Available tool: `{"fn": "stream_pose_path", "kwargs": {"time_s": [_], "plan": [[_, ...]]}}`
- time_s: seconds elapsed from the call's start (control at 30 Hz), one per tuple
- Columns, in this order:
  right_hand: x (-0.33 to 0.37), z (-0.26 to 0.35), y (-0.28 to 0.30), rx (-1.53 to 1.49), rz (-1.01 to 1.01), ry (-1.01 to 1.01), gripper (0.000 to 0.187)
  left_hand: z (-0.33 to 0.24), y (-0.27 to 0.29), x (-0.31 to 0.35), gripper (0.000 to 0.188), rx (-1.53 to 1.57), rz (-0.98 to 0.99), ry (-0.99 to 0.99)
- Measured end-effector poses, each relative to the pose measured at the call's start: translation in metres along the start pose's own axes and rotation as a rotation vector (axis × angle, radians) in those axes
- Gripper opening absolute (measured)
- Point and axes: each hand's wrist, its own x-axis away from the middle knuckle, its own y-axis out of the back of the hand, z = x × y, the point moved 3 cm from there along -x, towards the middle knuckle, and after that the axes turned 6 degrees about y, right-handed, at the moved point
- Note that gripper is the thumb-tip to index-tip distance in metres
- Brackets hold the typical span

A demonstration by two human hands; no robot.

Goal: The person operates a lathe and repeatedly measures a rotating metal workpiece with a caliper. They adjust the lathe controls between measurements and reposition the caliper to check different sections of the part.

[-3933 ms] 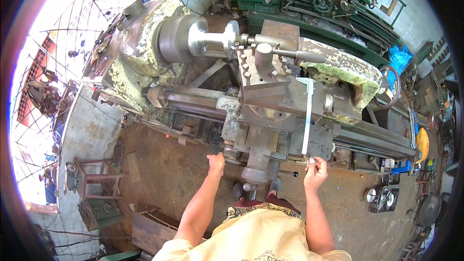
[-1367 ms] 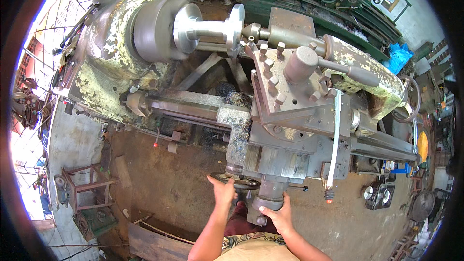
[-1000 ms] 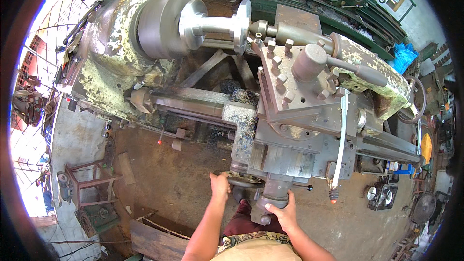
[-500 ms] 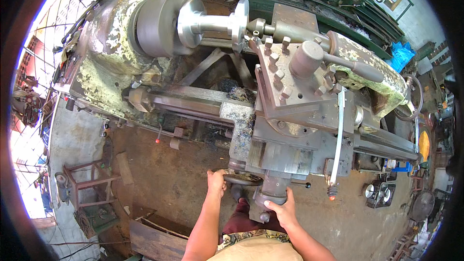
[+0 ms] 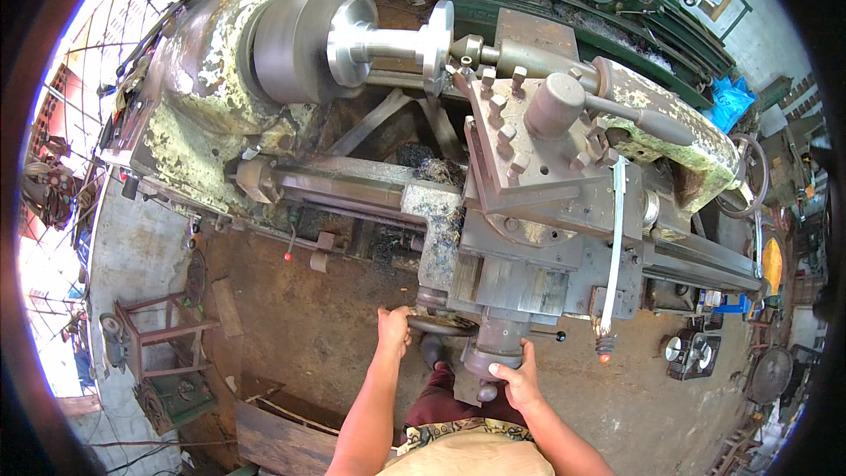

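Note:
My left hand [image 5: 394, 331] is closed round the left rim of a dark handwheel [image 5: 442, 326] on the lathe's apron. Just right of it, my right hand [image 5: 518, 375] grips the cross-slide handle [image 5: 490, 365], thumb across the near end and most fingers hidden behind. Ahead, a shiny flanged metal workpiece [image 5: 393, 42] sits between the blurred chuck [image 5: 293, 44] and the tailstock centre [image 5: 471, 50]. The cutting tool's tip, on the square tool post [image 5: 538, 137], is close by the workpiece's right flange; I cannot tell whether it touches.
A clamping lever [image 5: 634, 116] juts right from the tool post. Dark metal chips [image 5: 432, 163] lie on the carriage. A white rod [image 5: 617, 247] hangs down the carriage's right side. Behind stands a green lathe [image 5: 564, 0]; a small fan-like round object [image 5: 770, 375] is at right.
My right hand and the cross-slide handle have shifted very slightly. The left hand stays on the handwheel, and the chuck remains blurred.

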Motion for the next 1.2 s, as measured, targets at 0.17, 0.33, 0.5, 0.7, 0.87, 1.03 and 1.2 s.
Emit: {"fn": "stream_pose_path", "kwargs": {"time_s": [0.17,0.33,0.5,0.7,0.87,1.03,1.2], "plan": [[0.000,0.002,0.002,-0.179,0.097,-0.065,0.091,0.001,-0.002,0.003,0.055,0.037,0.008,-0.016],[-0.002,0.002,0.003,-0.157,0.156,-0.089,0.088,0.000,0.000,-0.001,0.046,0.034,0.014,-0.027],[-0.007,-0.008,0.024,-0.126,0.182,-0.124,0.085,0.001,-0.007,0.013,0.063,0.059,-0.040,-0.065],[-0.027,-0.041,0.109,0.025,-0.430,0.024,0.036,0.012,-0.023,0.030,0.114,-0.138,-0.024,-0.093],[-0.050,-0.072,0.183,0.028,-0.616,-0.088,0.034,0.004,-0.011,0.017,0.045,-0.024,0.001,-0.095],[-0.080,-0.084,0.204,0.109,-0.539,-0.069,0.028,0.006,-0.011,0.014,0.050,-0.008,-0.013,-0.088],[-0.096,-0.083,0.199,0.360,-0.740,-0.070,0.028,0.005,-0.007,0.010,0.052,0.003,0.014,-0.059]]}}
